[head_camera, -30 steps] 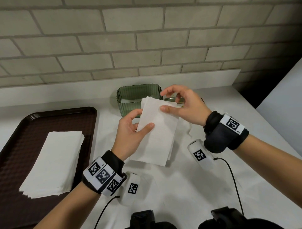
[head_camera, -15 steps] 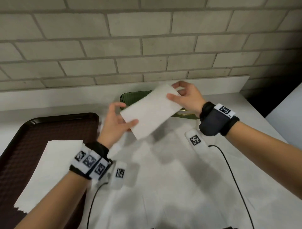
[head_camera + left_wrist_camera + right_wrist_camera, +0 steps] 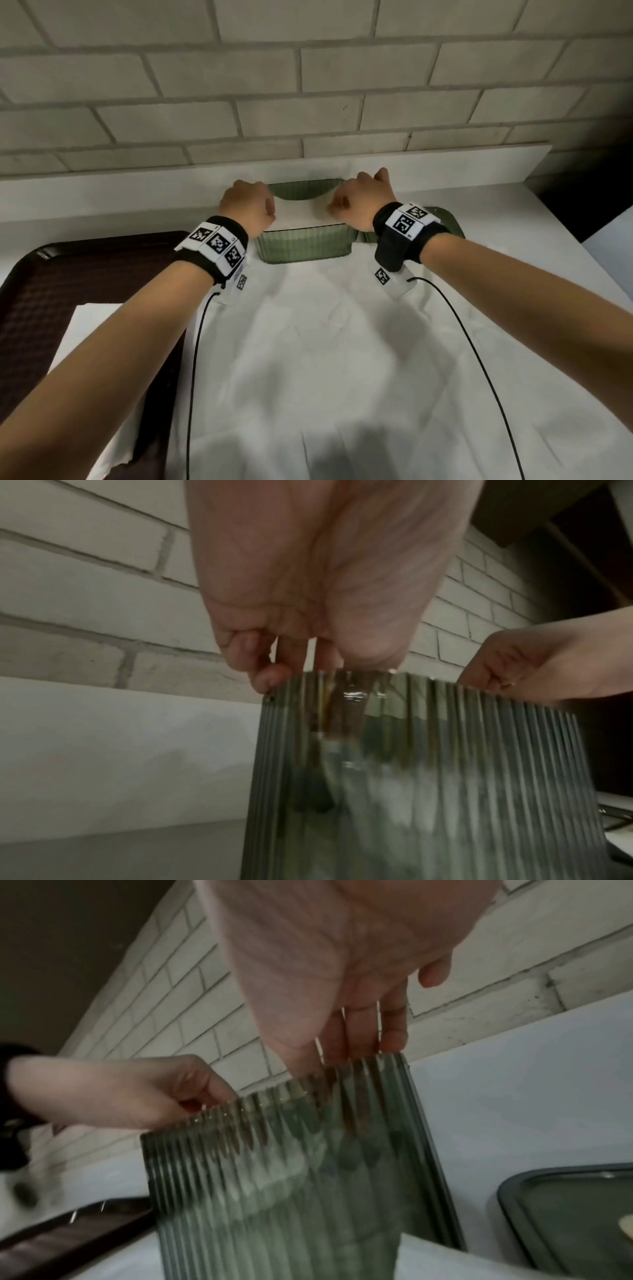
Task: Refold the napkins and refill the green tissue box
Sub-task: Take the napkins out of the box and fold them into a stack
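Head view: left hand (image 3: 247,208) and right hand (image 3: 360,202), fingers curled, each pinch one end of the white napkin (image 3: 298,215) lying over the green tissue box (image 3: 303,247).

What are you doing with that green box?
A person is putting a folded napkin into the green box. Both hands are at the top of the box, the left hand on one end and the right hand on the other, fingers reaching down inside. More napkins wait on the brown tray beside it, and the lid lies on the other side.
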Tool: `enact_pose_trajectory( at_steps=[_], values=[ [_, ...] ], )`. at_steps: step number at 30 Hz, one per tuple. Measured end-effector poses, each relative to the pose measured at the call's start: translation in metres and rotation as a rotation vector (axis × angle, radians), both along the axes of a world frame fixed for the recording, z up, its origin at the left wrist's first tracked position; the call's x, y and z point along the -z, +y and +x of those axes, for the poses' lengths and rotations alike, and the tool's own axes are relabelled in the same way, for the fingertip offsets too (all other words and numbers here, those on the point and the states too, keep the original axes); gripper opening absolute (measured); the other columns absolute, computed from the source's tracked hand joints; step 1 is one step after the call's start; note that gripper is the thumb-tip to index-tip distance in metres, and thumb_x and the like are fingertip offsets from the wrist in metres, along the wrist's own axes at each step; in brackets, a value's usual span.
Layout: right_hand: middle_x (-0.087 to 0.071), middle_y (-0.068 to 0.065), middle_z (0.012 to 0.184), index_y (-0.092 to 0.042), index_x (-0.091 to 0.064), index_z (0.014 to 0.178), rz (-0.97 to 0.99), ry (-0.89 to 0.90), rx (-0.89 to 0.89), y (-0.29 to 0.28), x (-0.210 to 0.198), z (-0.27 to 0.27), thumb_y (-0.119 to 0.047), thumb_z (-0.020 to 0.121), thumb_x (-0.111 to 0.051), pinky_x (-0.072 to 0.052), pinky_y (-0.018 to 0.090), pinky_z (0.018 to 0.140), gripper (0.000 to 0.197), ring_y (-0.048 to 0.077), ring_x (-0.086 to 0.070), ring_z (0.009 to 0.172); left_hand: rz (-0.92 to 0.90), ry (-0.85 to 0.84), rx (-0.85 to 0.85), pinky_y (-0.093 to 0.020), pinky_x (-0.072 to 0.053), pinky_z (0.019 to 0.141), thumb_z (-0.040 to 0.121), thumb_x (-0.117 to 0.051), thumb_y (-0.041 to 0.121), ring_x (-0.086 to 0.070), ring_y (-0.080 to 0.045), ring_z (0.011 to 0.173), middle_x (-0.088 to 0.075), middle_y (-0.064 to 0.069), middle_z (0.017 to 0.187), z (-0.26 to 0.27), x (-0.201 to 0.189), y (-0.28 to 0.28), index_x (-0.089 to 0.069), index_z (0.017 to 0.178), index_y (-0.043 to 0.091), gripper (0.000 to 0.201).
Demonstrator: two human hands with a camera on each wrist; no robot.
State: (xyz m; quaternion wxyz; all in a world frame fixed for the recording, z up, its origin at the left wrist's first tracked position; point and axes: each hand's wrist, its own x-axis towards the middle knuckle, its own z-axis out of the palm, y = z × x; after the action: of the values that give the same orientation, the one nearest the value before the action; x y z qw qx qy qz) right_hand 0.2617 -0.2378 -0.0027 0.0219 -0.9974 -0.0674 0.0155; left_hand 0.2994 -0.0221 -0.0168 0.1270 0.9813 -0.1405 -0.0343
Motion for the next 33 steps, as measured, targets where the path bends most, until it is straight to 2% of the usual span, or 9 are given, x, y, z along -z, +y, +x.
enact_pose_trajectory(
  at_steps=[3, 6, 12, 15, 19, 22, 24, 27, 33],
  values=[
    [-0.047, -0.003, 0.07, -0.023, -0.069, 0.078, -0.1, -0.049, -0.034, 0.0, 0.003, -0.004, -0.059, 0.096, -0.027, -0.021, 0.048, 0.099, 0.058, 0.025, -0.045, 0.101, 0.279, -0.042, 0.052, -0.042, -0.037, 0.093, 0.093, -0.052, 0.048, -0.043, -0.037, 0.116, -0.056, -0.014, 0.109, -0.008, -0.008, -0.009, -0.068, 0.094, 0.019, 0.033],
    [-0.053, 0.001, 0.083, -0.018, -0.067, 0.067, -0.14, -0.103, -0.063, 0.0, -0.003, -0.004, -0.063, 0.096, -0.016, -0.02, 0.05, 0.1, 0.074, 0.028, -0.044, 0.107, 0.327, -0.123, 0.065, -0.046, -0.032, 0.094, 0.1, -0.033, 0.041, -0.038, -0.038, 0.116, -0.049, -0.018, 0.113, -0.011, -0.017, -0.011, -0.062, 0.089, 0.006, 0.047],
    [-0.059, 0.0, 0.061, -0.011, -0.062, 0.062, -0.061, 0.25, -0.132, 0.009, 0.005, -0.006, -0.067, 0.092, 0.002, 0.004, 0.054, 0.116, 0.09, 0.016, -0.058, 0.091, 0.331, 0.147, 0.205, -0.052, -0.02, 0.11, 0.104, -0.013, 0.039, -0.054, -0.022, 0.078, -0.057, -0.007, 0.068, -0.023, -0.011, -0.028, -0.053, 0.071, 0.011, 0.059],
    [-0.062, -0.001, 0.066, -0.015, -0.066, 0.077, 0.142, 0.089, -0.115, -0.002, -0.006, -0.008, -0.06, 0.099, -0.013, -0.01, 0.049, 0.115, 0.073, 0.017, -0.06, 0.09, 0.206, 0.027, 0.204, -0.05, -0.029, 0.106, 0.103, -0.021, 0.04, -0.05, -0.019, 0.063, -0.052, -0.006, 0.058, -0.027, -0.006, -0.026, -0.048, 0.059, 0.013, 0.058],
    [-0.068, 0.002, 0.083, -0.022, -0.062, 0.084, 0.348, -0.278, 0.033, -0.037, -0.019, -0.017, -0.042, 0.086, -0.042, -0.041, 0.038, 0.09, 0.029, 0.026, -0.06, 0.081, -0.126, -0.285, 0.251, -0.04, -0.043, 0.08, 0.1, -0.042, 0.029, -0.05, -0.026, 0.064, -0.053, -0.006, 0.063, -0.04, -0.004, -0.019, -0.055, 0.066, 0.009, 0.042],
    [-0.066, 0.004, 0.095, -0.022, -0.067, 0.092, 0.171, 0.006, 0.127, -0.058, 0.002, -0.031, -0.032, 0.082, -0.054, -0.039, 0.032, 0.078, 0.019, 0.027, -0.057, 0.085, -0.302, -0.465, 0.297, -0.031, -0.035, 0.072, 0.093, -0.054, 0.019, -0.048, -0.021, 0.078, -0.061, -0.005, 0.079, -0.055, 0.004, -0.025, -0.063, 0.077, 0.007, 0.022],
    [-0.055, 0.005, 0.112, -0.026, -0.066, 0.109, 0.063, 0.224, 0.097, -0.065, 0.027, -0.041, -0.03, 0.079, -0.061, -0.038, 0.035, 0.086, 0.03, 0.029, -0.052, 0.105, -0.405, -0.454, 0.337, -0.023, -0.032, 0.068, 0.091, -0.058, 0.017, -0.044, -0.01, 0.074, -0.058, -0.002, 0.08, -0.063, 0.007, -0.033, -0.062, 0.077, 0.007, 0.017],
    [-0.042, 0.009, 0.131, -0.03, -0.059, 0.118, 0.021, 0.256, 0.047, -0.07, 0.046, -0.049, -0.04, 0.078, -0.068, -0.03, 0.045, 0.101, 0.042, 0.033, -0.033, 0.127, -0.483, -0.307, 0.438, -0.013, -0.037, 0.065, 0.09, -0.062, 0.013, -0.044, 0.003, 0.068, -0.054, 0.004, 0.082, -0.074, 0.011, -0.046, -0.062, 0.082, 0.01, 0.009],
    [-0.046, 0.003, 0.125, -0.027, -0.064, 0.111, 0.02, 0.297, -0.104, -0.07, 0.038, -0.045, -0.037, 0.084, -0.065, -0.028, 0.041, 0.097, 0.029, 0.029, -0.036, 0.124, -0.474, -0.102, 0.478, -0.023, -0.044, 0.062, 0.088, -0.066, 0.015, -0.054, -0.013, 0.071, -0.059, 0.002, 0.088, -0.085, 0.015, -0.06, -0.058, 0.099, 0.014, 0.014]
  ],
)
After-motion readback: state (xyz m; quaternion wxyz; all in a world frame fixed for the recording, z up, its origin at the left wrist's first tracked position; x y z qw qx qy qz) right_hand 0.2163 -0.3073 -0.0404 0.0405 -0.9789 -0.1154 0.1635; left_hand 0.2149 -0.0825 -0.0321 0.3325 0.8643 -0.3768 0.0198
